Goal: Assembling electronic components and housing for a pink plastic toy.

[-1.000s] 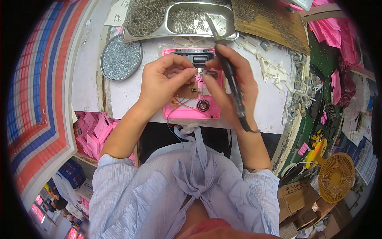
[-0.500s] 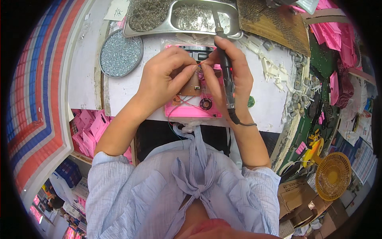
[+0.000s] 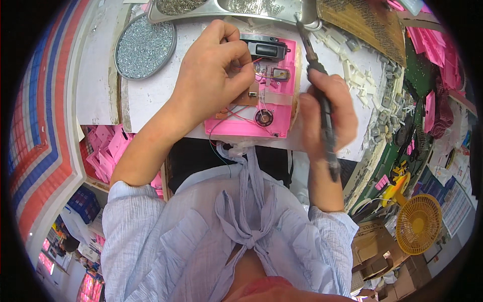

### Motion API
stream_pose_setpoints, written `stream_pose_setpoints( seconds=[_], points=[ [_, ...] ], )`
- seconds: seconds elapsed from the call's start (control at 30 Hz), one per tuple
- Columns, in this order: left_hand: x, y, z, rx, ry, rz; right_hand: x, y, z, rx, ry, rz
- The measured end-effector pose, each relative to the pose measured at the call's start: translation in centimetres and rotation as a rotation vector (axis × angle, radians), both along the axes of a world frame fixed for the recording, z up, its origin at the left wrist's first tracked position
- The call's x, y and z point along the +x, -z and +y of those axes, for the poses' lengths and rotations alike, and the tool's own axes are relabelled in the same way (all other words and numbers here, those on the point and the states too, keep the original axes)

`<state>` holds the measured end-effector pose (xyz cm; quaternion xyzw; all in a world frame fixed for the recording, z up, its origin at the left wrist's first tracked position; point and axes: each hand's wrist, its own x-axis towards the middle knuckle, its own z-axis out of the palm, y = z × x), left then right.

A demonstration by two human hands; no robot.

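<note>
The left hand (image 3: 214, 75) rests on the pink casing (image 3: 256, 95), which lies open on the white bench (image 3: 151, 100) at its near edge. Its fingers (image 3: 236, 55) are curled down and pinched close together over the thin red wires (image 3: 256, 63) and the small brown circuit board (image 3: 250, 93) inside; whether they actually grip a wire cannot be told. The right hand (image 3: 327, 113) is just right of the casing, its fingers (image 3: 334, 90) closed around one dark pen-shaped tool (image 3: 322, 95), whose tip points away toward the metal tray (image 3: 236, 7) at the far edge. One black block (image 3: 264, 48) sits at the casing's far end and one round speaker (image 3: 263, 118) near its front. One round dish of small silver screws (image 3: 145, 46) stands left of the hand. Many small white parts (image 3: 365, 75) are scattered to the right.
</note>
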<state>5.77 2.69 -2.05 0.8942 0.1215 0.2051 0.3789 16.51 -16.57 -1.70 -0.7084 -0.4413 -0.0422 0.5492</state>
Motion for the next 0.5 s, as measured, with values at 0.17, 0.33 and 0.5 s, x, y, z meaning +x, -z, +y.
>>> stream_pose_setpoints(
  seconds=[0.17, 0.33, 0.5],
  points=[
    [-0.1, 0.3, 0.3, 0.037, -0.003, -0.042, 0.5, -0.5, -1.4, 0.155, -0.086, 0.057],
    [-0.2, 0.2, 0.5, 0.009, 0.009, -0.02, 0.5, 0.2, -2.1, 0.053, -0.158, -0.007],
    [-0.2, 0.3, 0.4, 0.026, 0.008, -0.034, 0.4, 0.5, -1.6, 0.034, -0.226, -0.055]
  ],
)
